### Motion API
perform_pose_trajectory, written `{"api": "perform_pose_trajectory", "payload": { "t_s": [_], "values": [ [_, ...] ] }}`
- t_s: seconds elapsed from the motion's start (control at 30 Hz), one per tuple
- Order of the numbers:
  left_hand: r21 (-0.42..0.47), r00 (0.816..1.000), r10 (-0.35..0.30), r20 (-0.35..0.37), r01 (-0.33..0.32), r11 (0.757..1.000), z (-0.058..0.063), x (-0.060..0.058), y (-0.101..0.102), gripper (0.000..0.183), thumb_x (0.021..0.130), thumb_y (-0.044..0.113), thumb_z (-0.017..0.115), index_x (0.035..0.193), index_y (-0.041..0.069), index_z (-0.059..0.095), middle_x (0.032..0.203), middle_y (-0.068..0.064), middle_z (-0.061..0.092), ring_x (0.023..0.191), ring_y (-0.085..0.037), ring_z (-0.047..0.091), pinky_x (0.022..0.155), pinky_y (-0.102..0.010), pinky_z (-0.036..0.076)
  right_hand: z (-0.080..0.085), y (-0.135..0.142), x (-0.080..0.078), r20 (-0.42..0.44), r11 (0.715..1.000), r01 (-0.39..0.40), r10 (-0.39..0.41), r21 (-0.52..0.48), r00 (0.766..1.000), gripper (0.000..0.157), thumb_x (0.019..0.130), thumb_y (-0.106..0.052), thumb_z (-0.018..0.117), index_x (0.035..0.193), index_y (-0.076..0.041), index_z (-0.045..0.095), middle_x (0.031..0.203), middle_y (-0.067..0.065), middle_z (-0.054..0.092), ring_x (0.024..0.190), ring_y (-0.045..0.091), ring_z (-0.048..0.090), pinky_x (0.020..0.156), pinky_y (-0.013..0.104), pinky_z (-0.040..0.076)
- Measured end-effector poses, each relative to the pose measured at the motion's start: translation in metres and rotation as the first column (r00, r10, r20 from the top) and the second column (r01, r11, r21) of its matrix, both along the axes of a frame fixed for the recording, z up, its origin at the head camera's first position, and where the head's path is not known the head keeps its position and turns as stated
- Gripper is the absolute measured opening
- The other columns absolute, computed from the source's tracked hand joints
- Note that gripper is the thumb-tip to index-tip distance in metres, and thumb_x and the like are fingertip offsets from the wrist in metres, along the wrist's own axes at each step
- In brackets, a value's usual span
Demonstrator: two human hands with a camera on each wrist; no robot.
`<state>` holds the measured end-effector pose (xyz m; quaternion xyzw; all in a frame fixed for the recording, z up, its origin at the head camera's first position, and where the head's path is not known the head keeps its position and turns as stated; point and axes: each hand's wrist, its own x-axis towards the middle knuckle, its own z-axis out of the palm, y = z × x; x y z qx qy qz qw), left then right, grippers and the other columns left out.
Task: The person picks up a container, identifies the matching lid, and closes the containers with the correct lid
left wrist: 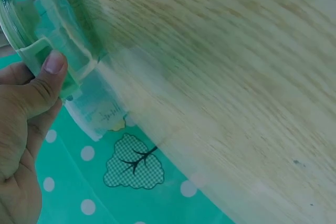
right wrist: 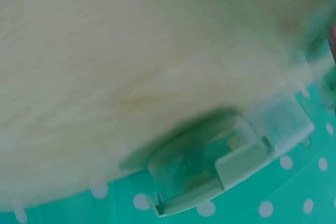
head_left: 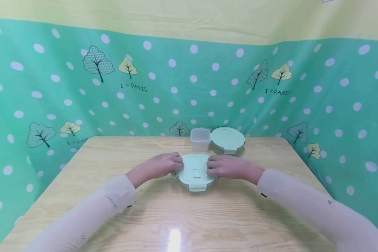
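Note:
A clear food container with a pale green clip-on lid (head_left: 189,162) sits on the table between both hands. My left hand (head_left: 168,163) grips its left side; in the left wrist view the thumb (left wrist: 54,64) presses on a side latch (left wrist: 39,56), with the fingers behind the lid's edge. On the opposite side, my right hand (head_left: 228,166) holds the lid's right edge with curled fingers. Only a sliver of that hand enters the right wrist view. The front latch (head_left: 197,188) hangs down over the container's near side.
Behind stand a small clear square container (head_left: 200,140) and a round container with a pale green lid (head_left: 228,138), side by side near the table's (head_left: 138,143) back edge. A green dotted curtain (head_left: 193,89) encloses the back and sides.

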<state>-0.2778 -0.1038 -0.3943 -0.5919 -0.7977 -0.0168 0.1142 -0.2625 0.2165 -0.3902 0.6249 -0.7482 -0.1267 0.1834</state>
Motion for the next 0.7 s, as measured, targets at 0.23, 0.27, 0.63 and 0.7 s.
{"api": "perform_pose_trajectory", "payload": {
  "t_s": [0.23, 0.27, 0.63, 0.7],
  "values": [
    [-0.011, 1.000, 0.016, -0.015, -0.016, 1.000, 0.0020, -0.0020, -0.0001, 0.026, 0.074, 0.002, 0.088, 0.091, 0.015, 0.072, 0.095, 0.007, 0.068, 0.093, -0.014, 0.057, 0.079, -0.019, 0.054, -0.0049, -0.0048, -0.0060, -0.067, 0.999, -0.037, 0.037, -0.011, 0.997, 0.028, 0.079, -0.018, 0.086, 0.093, -0.017, 0.062, 0.096, -0.003, 0.063, 0.094, 0.014, 0.058, 0.082, 0.022, 0.054],
    [-0.011, 1.000, 0.021, -0.019, -0.022, 1.000, 0.0020, -0.0023, 0.0004, 0.027, 0.074, 0.002, 0.088, 0.091, 0.016, 0.072, 0.095, 0.007, 0.068, 0.092, -0.014, 0.057, 0.078, -0.019, 0.054, -0.0055, -0.0041, -0.0061, -0.061, 0.999, -0.033, 0.032, -0.014, 0.998, 0.028, 0.079, -0.017, 0.086, 0.093, -0.017, 0.062, 0.096, -0.003, 0.063, 0.094, 0.014, 0.058, 0.082, 0.022, 0.054],
    [0.006, 0.998, -0.006, -0.070, 0.006, 1.000, -0.0012, -0.0064, -0.0007, 0.028, 0.071, 0.004, 0.088, 0.084, 0.017, 0.067, 0.087, 0.008, 0.063, 0.089, -0.012, 0.057, 0.074, -0.018, 0.054, -0.0062, -0.0012, -0.0048, -0.042, 0.999, -0.018, 0.017, -0.037, 0.999, 0.028, 0.078, -0.020, 0.087, 0.095, -0.017, 0.064, 0.101, -0.003, 0.067, 0.097, 0.014, 0.060, 0.085, 0.022, 0.056],
    [0.012, 0.997, -0.015, -0.076, 0.016, 1.000, -0.0013, -0.0070, -0.0007, 0.029, 0.070, 0.002, 0.088, 0.082, 0.017, 0.066, 0.086, 0.008, 0.062, 0.088, -0.012, 0.057, 0.072, -0.019, 0.053, -0.0058, -0.0011, -0.0048, -0.046, 0.999, -0.020, 0.018, -0.038, 0.999, 0.029, 0.078, -0.022, 0.087, 0.095, -0.017, 0.064, 0.100, -0.003, 0.067, 0.096, 0.014, 0.061, 0.086, 0.022, 0.056]
  ]
}}
